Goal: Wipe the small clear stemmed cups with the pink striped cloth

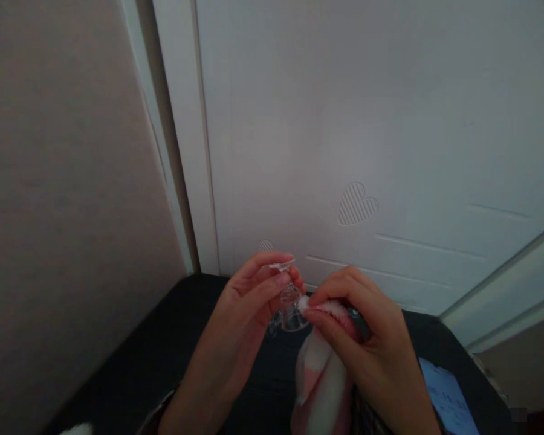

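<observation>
My left hand (254,296) is closed around a small clear stemmed glass (294,317). The glass is tipped over, with its flat foot at the top by my fingertips and its round rim lower down. Close beside the rim, my right hand (367,326) pinches a pink and white fluffy cloth (333,311). The cloth's white tip is at or against the glass; I cannot tell whether it touches. Its longer part, white and pink, hangs below my right hand (321,386). Some clear glass-like shape (274,325) shows behind the held glass, too dim to make out.
A dark table (163,344) lies under my hands. Against its far side stands a white panel (344,121) with embossed hearts. A beige wall (63,181) rises at the left. On the right, a lit phone (448,399) lies on the table.
</observation>
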{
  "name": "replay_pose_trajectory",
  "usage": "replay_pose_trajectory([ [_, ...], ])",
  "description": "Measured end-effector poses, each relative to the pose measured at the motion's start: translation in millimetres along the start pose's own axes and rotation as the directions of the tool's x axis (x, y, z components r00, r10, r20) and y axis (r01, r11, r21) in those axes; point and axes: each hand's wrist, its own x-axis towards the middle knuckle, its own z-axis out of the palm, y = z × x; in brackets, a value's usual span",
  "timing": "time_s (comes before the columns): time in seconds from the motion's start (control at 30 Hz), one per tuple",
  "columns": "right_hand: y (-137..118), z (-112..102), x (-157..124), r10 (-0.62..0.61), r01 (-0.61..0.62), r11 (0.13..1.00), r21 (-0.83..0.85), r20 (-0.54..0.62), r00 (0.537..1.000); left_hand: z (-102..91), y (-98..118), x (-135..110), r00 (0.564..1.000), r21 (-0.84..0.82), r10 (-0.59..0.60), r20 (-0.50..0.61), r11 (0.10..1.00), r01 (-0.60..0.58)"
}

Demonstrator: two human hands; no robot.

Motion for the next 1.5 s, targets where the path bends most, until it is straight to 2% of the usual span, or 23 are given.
replay_pose_trajectory([
  [0.3, 2, -2, 0, -0.007, 0.007, 1.000, -0.017, -0.008, 1.000, 3.6, 2, -2, 0.998, 0.086, 0.027, -0.057, 0.996, -0.022],
  [0.43, 2, -4, -1, -0.005, 0.004, 0.999, -0.038, -0.028, 1.000, -0.7, 4, 1, 0.988, 0.063, 0.087, -0.127, 0.995, -0.079],
  [0.63, 4, -4, 0, -0.007, 0.006, 0.999, -0.039, -0.030, 1.000, -5.4, 6, 5, 0.985, 0.033, 0.097, -0.142, 0.995, -0.093],
  [1.07, 2, -5, 1, -0.019, 0.018, 1.000, -0.008, -0.027, 0.999, -5.7, 3, 3, 1.000, 0.068, 0.006, 0.000, 0.998, -0.006],
  [1.27, 2, -2, 2, -0.029, 0.030, 1.000, 0.009, -0.040, 0.999, -6.7, 1, 1, 0.996, 0.102, -0.008, 0.091, 0.995, -0.002],
  [1.5, 0, -10, -2, -0.057, 0.056, 0.998, 0.028, 0.046, 0.997, -8.7, 2, 3, 0.993, 0.071, -0.026, 0.115, 0.997, 0.018],
])
